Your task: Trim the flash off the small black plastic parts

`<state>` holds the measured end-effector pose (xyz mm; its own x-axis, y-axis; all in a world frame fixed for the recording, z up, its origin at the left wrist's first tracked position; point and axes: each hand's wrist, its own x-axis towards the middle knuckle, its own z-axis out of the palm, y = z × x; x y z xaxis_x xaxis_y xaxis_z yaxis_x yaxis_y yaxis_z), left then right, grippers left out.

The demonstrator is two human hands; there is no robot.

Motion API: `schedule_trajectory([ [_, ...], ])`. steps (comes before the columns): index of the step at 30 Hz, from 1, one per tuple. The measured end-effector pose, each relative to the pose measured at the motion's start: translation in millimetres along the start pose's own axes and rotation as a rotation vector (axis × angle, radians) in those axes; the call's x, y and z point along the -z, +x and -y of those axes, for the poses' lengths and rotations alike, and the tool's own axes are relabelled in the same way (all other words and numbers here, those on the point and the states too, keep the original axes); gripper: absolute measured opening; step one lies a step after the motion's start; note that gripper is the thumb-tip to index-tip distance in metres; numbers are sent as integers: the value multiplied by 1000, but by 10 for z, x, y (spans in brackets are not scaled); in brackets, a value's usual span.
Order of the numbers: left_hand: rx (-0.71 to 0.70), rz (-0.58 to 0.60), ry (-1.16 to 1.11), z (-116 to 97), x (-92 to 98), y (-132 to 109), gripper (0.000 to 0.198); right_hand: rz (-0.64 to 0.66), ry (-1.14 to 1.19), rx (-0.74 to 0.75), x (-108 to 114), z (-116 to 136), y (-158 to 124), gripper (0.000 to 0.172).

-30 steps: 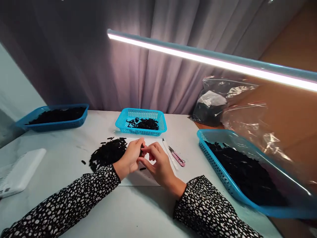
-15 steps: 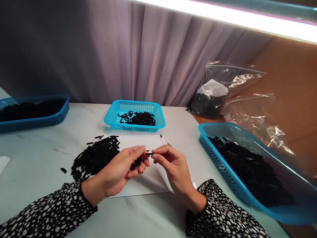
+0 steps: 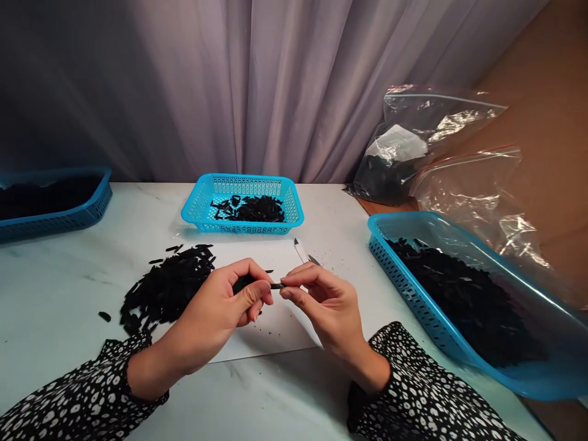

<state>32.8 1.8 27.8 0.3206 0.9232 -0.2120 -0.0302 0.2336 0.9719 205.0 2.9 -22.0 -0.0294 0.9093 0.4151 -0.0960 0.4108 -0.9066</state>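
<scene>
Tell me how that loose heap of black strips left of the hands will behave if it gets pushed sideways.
The heap would probably spread rather than slide as one: its strips lie loose, with strays already apart. Each looks thin and light, so likely to skid on the smooth table. Being flat, they seem unlikely to roll.

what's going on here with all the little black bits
A person at a white table pinches one small black piece between the fingertips of the left hand and right hand, above a white sheet. A loose pile of black pieces lies beside the left hand. More fill the small blue basket behind and the large blue tray on the right.
</scene>
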Motion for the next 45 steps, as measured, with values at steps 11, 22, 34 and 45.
schedule_trajectory([
  [11, 22, -10, 17, -35, -36, -32, 36, 22, -43, 22, 2, 12, -18, 5],
  [22, 165, 8, -60, -138, -84, -81, 41, 78, 79, -115, -11, 73, -13, 12],
  [34, 182, 37, -71, -158, -95, -100, 38, 86, 196, -194, -22, 86, -18, 14],
  [45, 165, 60, -36, -179, -86, -115, 37, 51, 255, -207, -26, 68, -35, 15],
])
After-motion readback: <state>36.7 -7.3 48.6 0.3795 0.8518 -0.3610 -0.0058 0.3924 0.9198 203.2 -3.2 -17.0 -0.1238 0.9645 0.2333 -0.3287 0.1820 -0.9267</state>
